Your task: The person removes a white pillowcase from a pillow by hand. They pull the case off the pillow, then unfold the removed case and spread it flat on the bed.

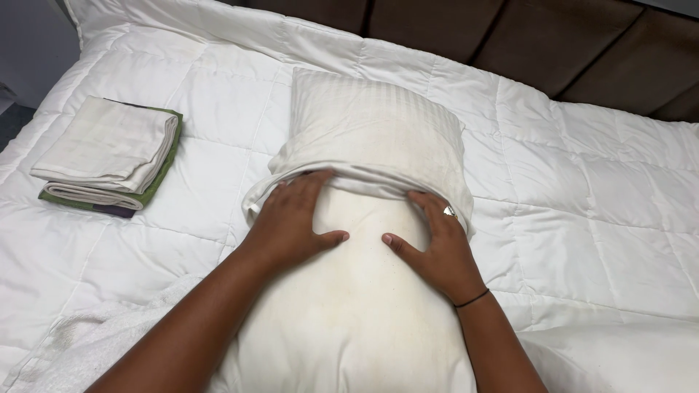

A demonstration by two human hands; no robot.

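Observation:
A cream pillow (357, 306) lies lengthwise on the bed in front of me, its far half inside a white striped pillowcase (371, 127). The case's open edge is bunched across the pillow's middle. My left hand (291, 222) lies flat on the pillow with its fingertips tucked under that bunched edge. My right hand (433, 244), with a ring and a thin black wristband, does the same on the right side. Both thumbs point toward each other on the bare pillow.
A white quilted duvet (582, 211) covers the bed. A folded stack of cream and green linens (109, 156) sits at the left. A dark brown padded headboard (553, 44) runs along the far side. A white towel-like cloth (87, 342) lies near left.

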